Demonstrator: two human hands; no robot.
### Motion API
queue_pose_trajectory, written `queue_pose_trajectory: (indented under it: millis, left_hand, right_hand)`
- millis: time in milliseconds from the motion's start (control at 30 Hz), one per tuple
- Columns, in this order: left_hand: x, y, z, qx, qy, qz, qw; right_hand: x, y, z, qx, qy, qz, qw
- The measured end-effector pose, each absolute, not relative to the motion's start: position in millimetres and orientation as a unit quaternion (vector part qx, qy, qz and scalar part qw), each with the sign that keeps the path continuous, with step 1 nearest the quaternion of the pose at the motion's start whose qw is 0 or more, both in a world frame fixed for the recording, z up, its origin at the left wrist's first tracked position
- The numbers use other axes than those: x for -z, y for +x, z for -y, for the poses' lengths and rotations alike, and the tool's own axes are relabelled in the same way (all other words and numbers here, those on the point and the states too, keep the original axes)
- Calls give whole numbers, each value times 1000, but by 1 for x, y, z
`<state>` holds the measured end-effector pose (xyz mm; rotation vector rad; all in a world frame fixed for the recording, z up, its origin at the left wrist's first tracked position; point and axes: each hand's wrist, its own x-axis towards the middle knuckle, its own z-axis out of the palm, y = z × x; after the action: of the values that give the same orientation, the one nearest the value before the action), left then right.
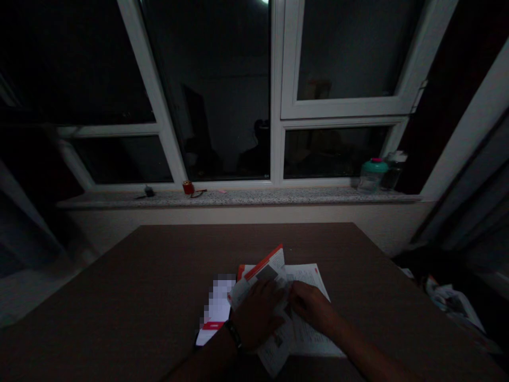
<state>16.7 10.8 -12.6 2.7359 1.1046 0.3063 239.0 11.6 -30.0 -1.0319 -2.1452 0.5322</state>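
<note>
At the near side of the open book, two forearms are reached in over the table, and a dark band is worn on the left wrist. The book is placed directly under both hands, so neither hand can be called the nearer one to it. Its long axis is pointed away from the person, with the inner fold running roughly between the hands.

The left hand is laid palm down on the left part of the book, with its fingers extended and not clenched. Under it, a slanted leaf is covered in part; this leaf is turned askew to the book's axis, and its top corner is raised past the book's far edge. By the right hand, the right page is partly covered, close to the fold. Its fingers are bent inward toward the leaf; whether paper is pinched between them cannot be told.

Just beside the book, on its left, a lit screen is seen, partly blurred. Well beyond the book, a stone sill is set below the window, where a small red object and a teal-lidded jar are stood.
</note>
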Motion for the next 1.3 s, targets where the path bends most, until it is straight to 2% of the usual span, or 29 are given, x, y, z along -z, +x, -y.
queue_pose_trajectory:
  millis: [400, 733, 1033, 1300]
  left_hand:
    - [3, 18, -8, -96, 922, -365, 82]
    - [0, 20, -9, -79, 912, -393, 86]
    - [5, 20, -8, -96, 906, -402, 87]
    - [3, 19, -7, -88, 901, -416, 86]
  right_hand:
    - [27, 240, 9, -248, -328, 866, 286]
    - [24, 240, -13, -240, -376, 831, 331]
    - [24, 242, 8, -264, -337, 862, 270]
    - [30, 243, -14, -239, -382, 829, 331]
